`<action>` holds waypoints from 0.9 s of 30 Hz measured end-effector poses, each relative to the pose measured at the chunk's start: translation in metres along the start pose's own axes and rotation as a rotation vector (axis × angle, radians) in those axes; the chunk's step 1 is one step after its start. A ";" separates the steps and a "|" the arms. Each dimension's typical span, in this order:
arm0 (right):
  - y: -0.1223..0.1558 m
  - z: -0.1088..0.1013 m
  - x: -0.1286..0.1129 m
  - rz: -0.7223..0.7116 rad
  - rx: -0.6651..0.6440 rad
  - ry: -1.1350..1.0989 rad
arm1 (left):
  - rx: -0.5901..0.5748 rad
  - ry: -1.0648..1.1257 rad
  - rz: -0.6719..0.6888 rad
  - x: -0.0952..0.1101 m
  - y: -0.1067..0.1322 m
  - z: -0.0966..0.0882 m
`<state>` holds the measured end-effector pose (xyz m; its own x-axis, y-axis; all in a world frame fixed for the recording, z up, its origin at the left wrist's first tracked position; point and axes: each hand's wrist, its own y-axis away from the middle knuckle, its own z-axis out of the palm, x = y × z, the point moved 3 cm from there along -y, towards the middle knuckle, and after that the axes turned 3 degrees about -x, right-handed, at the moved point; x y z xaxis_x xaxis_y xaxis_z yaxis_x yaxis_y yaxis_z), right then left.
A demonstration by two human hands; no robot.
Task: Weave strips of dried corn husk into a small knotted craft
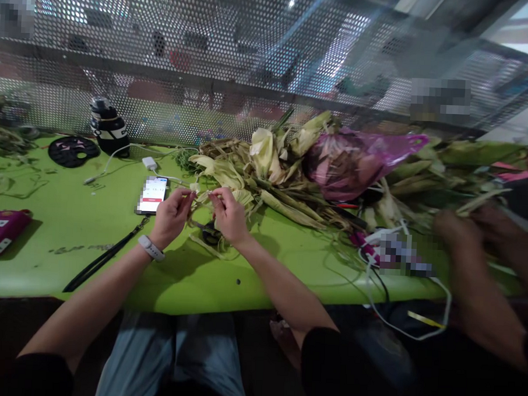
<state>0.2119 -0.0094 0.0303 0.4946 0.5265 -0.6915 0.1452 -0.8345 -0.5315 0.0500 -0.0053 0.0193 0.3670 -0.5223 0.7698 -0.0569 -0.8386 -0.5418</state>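
My left hand (pixel 174 214), with a white watch on the wrist, is closed in a pinch. A small pale piece of corn husk (pixel 195 187) shows at its fingertips. Facing it, a short gap away, my right hand (pixel 230 217) also pinches; something tiny and whitish shows at its fingertips, too small to make out. Both hands are raised over the green table (pixel 176 287). Beneath them lie a black rounded object (pixel 210 233), partly hidden, and thin pale husk strips (pixel 209 249). Just behind the hands begins a heap of corn husks (pixel 266 154).
A lit phone (pixel 152 196) with a black strap lies left of my left hand. Further left are a charger (pixel 149 163), a black bottle (pixel 109 127) and a purple case (pixel 4 233). A pink plastic bag (pixel 344 166) sits among husks. Another person's arms (pixel 466 259) reach in at right, near white cables (pixel 368 278).
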 end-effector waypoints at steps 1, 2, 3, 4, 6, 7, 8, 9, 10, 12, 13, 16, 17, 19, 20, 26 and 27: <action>-0.001 -0.001 0.002 -0.010 -0.008 0.038 | -0.008 -0.030 -0.012 -0.002 -0.001 -0.001; -0.003 -0.001 0.004 -0.017 -0.018 0.081 | -0.009 -0.063 -0.022 -0.004 -0.002 -0.001; -0.004 -0.001 0.006 -0.021 -0.031 0.124 | -0.005 -0.095 -0.028 -0.006 -0.002 -0.002; -0.005 -0.002 0.008 -0.024 -0.043 0.161 | 0.002 -0.124 -0.031 -0.006 -0.002 -0.002; -0.007 -0.002 0.011 -0.033 -0.056 0.205 | 0.013 -0.171 -0.029 -0.005 -0.001 -0.002; -0.007 -0.003 0.012 -0.041 -0.048 0.214 | 0.019 -0.194 -0.024 -0.003 -0.001 -0.003; -0.008 -0.004 0.012 -0.049 -0.030 0.222 | 0.025 -0.220 -0.016 -0.001 -0.001 -0.003; -0.008 -0.005 0.012 -0.054 -0.008 0.233 | 0.034 -0.251 -0.007 0.001 0.000 -0.003; -0.008 -0.005 0.013 -0.057 0.009 0.245 | 0.046 -0.284 0.002 0.003 0.000 -0.004; -0.009 -0.006 0.014 -0.051 0.023 0.274 | 0.062 -0.335 0.021 0.007 0.000 -0.005; -0.009 -0.005 0.016 -0.044 0.019 0.289 | 0.062 -0.340 0.026 0.008 0.000 -0.005; -0.010 -0.005 0.022 -0.026 0.000 0.291 | 0.020 -0.237 0.006 0.007 -0.001 -0.005; -0.010 -0.005 0.023 -0.025 -0.007 0.274 | -0.002 -0.173 -0.010 0.006 -0.001 -0.005; -0.011 -0.006 0.025 -0.029 -0.026 0.233 | -0.039 -0.052 -0.035 0.004 -0.002 -0.004; -0.011 -0.007 0.024 -0.029 -0.026 0.222 | -0.049 -0.014 -0.038 0.002 -0.003 -0.004; -0.010 -0.007 0.010 0.063 -0.045 0.137 | 0.015 -0.106 0.065 0.000 -0.006 -0.004; -0.009 -0.005 0.009 0.106 -0.119 0.065 | 0.018 -0.111 0.084 0.000 -0.006 -0.004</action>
<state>0.2192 0.0024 0.0313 0.5665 0.4260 -0.7054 0.1874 -0.9002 -0.3931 0.0467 -0.0010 0.0236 0.4620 -0.5692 0.6801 -0.0753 -0.7892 -0.6094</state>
